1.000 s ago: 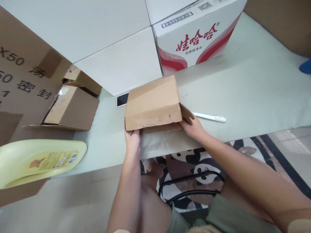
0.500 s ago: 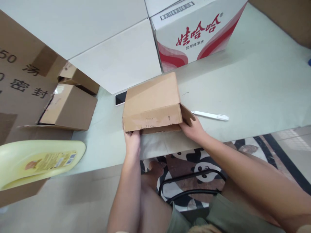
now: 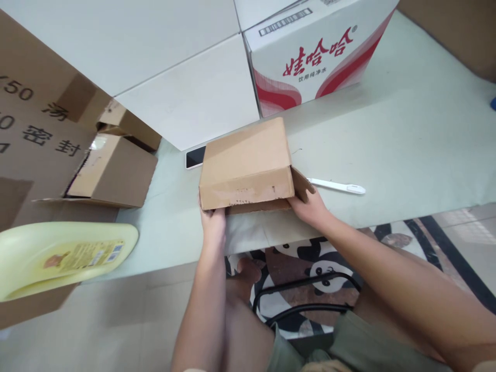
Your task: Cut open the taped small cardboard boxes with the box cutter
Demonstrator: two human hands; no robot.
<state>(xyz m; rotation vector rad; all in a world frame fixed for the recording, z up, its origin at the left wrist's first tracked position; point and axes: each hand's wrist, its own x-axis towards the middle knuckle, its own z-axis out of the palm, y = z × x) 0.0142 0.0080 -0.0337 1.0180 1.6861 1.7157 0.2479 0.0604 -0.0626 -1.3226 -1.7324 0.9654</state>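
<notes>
In the middle of the head view is a small brown cardboard box [image 3: 246, 155], its near edge raised off the table and a side flap standing out at the right. My left hand [image 3: 213, 219] grips the near left corner from below, most of its fingers hidden under the cardboard. At the right end, my right hand [image 3: 310, 206] is closed on the flap and lower edge, fingers partly covered. Beyond the right hand lies a slim white cutter-like tool [image 3: 339, 186]. A dark-screened phone [image 3: 195, 157] shows partly behind the box's left side.
White cartons [image 3: 194, 98] and a red-and-white water carton [image 3: 321, 62] stand at the back. Brown boxes [image 3: 120, 170] are stacked at left, near a yellow bottle [image 3: 70, 256] that overhangs the table's front edge. A panda-patterned mat [image 3: 294, 263] lies on the floor.
The view has shifted slightly. Both hands keep their hold on the cardboard box, which has barely moved, a touch to the right in the picture.
</notes>
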